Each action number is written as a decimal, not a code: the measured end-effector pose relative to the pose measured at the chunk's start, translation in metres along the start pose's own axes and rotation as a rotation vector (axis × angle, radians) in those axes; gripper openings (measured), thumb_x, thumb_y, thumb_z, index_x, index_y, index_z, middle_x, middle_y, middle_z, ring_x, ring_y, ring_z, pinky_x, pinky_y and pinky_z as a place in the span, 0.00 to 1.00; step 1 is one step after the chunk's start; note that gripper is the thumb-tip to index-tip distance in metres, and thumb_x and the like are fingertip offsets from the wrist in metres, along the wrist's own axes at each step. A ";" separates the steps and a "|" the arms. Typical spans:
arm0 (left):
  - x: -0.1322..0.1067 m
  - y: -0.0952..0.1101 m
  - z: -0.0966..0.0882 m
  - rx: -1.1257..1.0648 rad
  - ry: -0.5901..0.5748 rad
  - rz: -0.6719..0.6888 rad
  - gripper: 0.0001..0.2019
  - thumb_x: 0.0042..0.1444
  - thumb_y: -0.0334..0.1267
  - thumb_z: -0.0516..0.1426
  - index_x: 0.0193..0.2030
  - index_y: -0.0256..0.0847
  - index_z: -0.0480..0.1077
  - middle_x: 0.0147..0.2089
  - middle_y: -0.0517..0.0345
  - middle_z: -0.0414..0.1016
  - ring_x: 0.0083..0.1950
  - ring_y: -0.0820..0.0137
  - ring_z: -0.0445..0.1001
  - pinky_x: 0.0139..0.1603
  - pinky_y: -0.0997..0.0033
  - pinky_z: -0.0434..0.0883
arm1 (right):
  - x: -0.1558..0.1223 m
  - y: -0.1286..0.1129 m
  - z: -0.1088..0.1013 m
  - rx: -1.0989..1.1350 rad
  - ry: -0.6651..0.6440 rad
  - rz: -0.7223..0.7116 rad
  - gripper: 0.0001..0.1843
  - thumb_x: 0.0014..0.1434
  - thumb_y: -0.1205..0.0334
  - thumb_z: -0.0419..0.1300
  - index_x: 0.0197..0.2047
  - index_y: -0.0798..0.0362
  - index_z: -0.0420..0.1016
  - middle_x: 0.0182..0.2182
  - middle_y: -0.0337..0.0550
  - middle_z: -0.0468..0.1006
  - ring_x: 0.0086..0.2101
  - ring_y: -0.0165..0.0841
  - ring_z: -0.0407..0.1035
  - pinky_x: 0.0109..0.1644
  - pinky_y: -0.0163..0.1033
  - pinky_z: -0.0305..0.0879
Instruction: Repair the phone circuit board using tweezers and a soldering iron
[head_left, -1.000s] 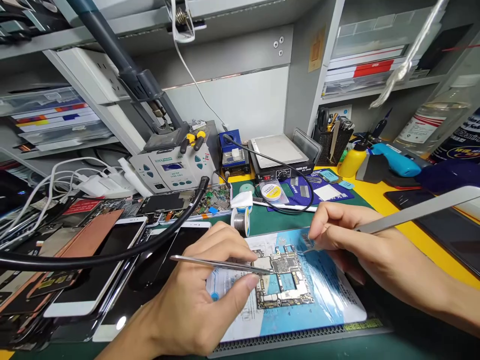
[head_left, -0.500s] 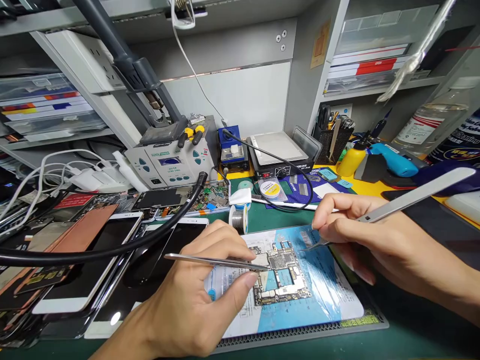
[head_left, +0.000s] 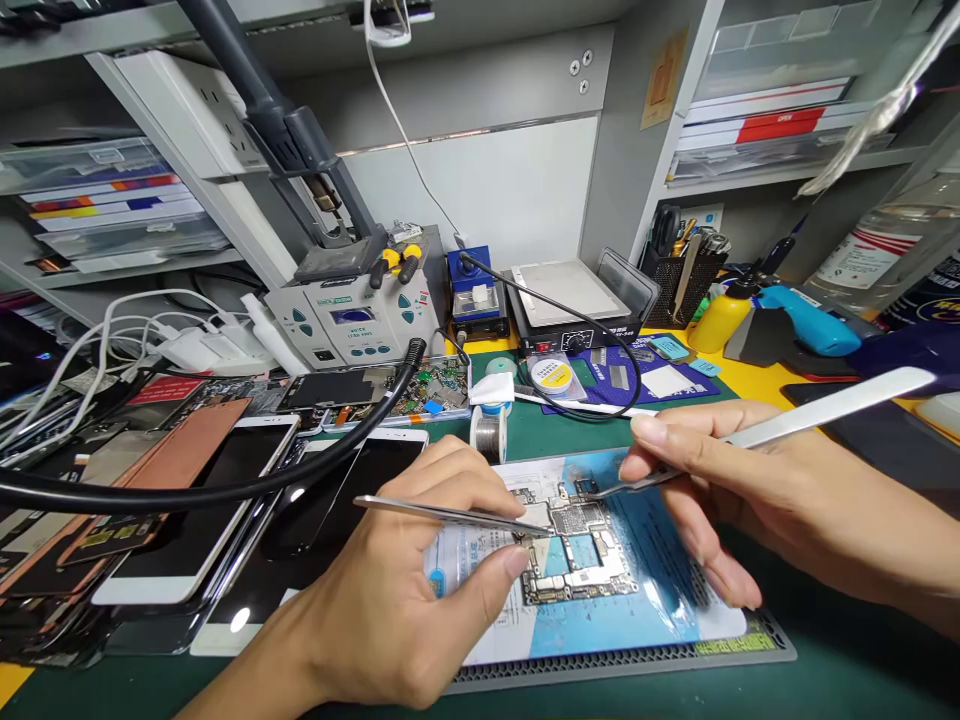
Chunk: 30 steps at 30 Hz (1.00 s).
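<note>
Left hand [head_left: 390, 600] grips steel tweezers [head_left: 450, 516], tips on the logic board [head_left: 592, 575]. Right hand [head_left: 720, 490] grips second tweezers [head_left: 817, 425], tips just beside it. Keep both steady.

**Head-worn camera looking forward and down over the worktop**

The single camera rides on the person's head and faces forward and down. The left hand [head_left: 397, 600] and right hand [head_left: 720, 490] reach in close from the lower corners. A phone circuit board [head_left: 574, 545] sits near lower centre, on a printed repair mat [head_left: 480, 640]. The worktop [head_left: 540, 440] runs away from the lens to a hot-air rework station [head_left: 349, 320], with shelves [head_left: 780, 165] across the top of the frame.
</note>
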<state>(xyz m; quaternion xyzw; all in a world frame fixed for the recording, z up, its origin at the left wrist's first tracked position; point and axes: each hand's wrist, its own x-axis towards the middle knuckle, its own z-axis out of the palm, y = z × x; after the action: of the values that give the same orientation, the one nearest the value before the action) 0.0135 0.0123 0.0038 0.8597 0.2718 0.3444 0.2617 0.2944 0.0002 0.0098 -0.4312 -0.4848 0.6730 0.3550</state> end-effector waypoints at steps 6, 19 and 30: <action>-0.004 -0.004 -0.001 -0.022 -0.006 -0.016 0.11 0.58 0.25 0.59 0.46 0.39 0.74 0.41 0.55 0.76 0.45 0.65 0.73 0.47 0.61 0.72 | 0.002 -0.004 0.002 0.125 -0.067 0.044 0.14 0.63 0.52 0.73 0.41 0.54 0.82 0.29 0.45 0.86 0.23 0.37 0.82 0.22 0.32 0.76; -0.002 -0.001 0.000 0.005 0.009 0.017 0.08 0.58 0.27 0.60 0.44 0.36 0.75 0.39 0.52 0.75 0.43 0.62 0.73 0.45 0.57 0.70 | -0.003 -0.005 0.022 -0.369 0.288 -0.156 0.23 0.54 0.38 0.75 0.27 0.51 0.86 0.19 0.43 0.79 0.20 0.34 0.71 0.23 0.34 0.67; 0.000 0.000 0.000 0.011 0.011 0.032 0.07 0.58 0.27 0.60 0.44 0.35 0.76 0.38 0.51 0.75 0.42 0.63 0.73 0.45 0.57 0.71 | 0.000 -0.003 0.024 -0.482 0.289 -0.170 0.25 0.55 0.35 0.72 0.28 0.50 0.87 0.19 0.43 0.79 0.21 0.35 0.69 0.24 0.36 0.63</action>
<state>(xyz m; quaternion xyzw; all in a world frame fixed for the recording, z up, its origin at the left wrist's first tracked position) 0.0139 0.0121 0.0038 0.8635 0.2615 0.3514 0.2500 0.2729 -0.0073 0.0168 -0.5524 -0.6095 0.4378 0.3629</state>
